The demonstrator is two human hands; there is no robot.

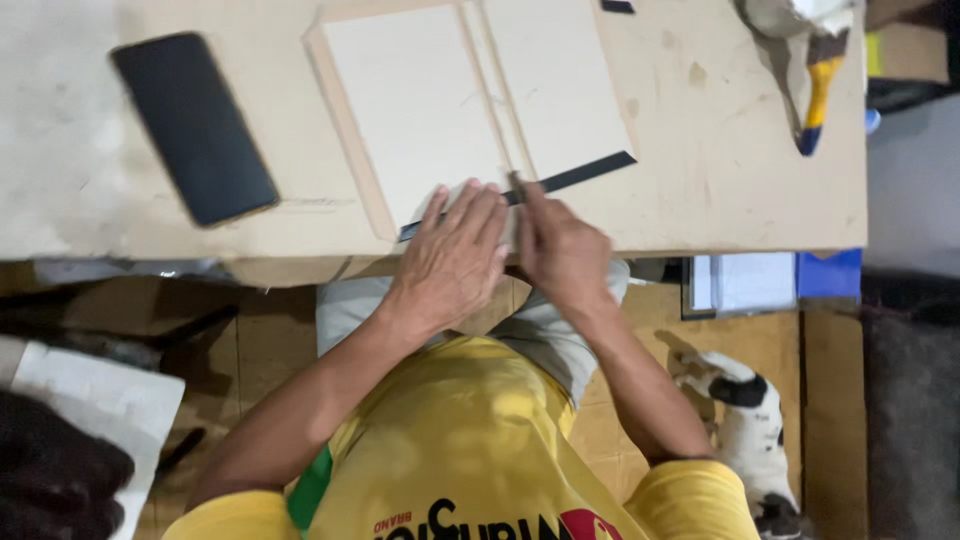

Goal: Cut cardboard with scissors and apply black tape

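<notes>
Left hand [455, 255] flat, fingers spread, pressing black ruler [570, 178] onto pale board [420, 110]; right hand [560, 250] pinched around small tool beside ruler edge.

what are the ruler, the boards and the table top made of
Ruler: thin, flat, matte black strip, likely metal or plastic; the look leaves it open.
Boards: pale, smooth faces with tan edges, probably MDF or thick card.
Table top: tan, unfinished, stained sheet, apparently plywood or fibreboard.
Left hand presses the ruler; right hand is beside it.
</notes>
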